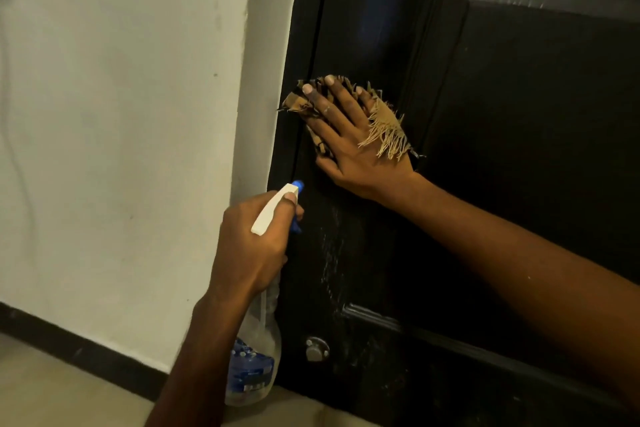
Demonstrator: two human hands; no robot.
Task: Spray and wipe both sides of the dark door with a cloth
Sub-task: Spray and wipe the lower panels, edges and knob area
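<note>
The dark door (519,156) fills the right half of the view, with wet streaks low on its left part. My right hand (349,139) lies flat with straight fingers and presses a tan, frayed cloth (388,125) against the door near its left edge. My left hand (252,246) grips the neck of a clear spray bottle (256,350) with a white and blue spray head (277,208). Its nozzle points at the door just below the cloth. The bottle's blue label hangs low beside the door.
A white wall (121,132) and a white door frame edge (263,80) stand to the left. A dark skirting board (79,354) runs along the pale floor (52,395). A round metal fitting (317,348) sits low on the door.
</note>
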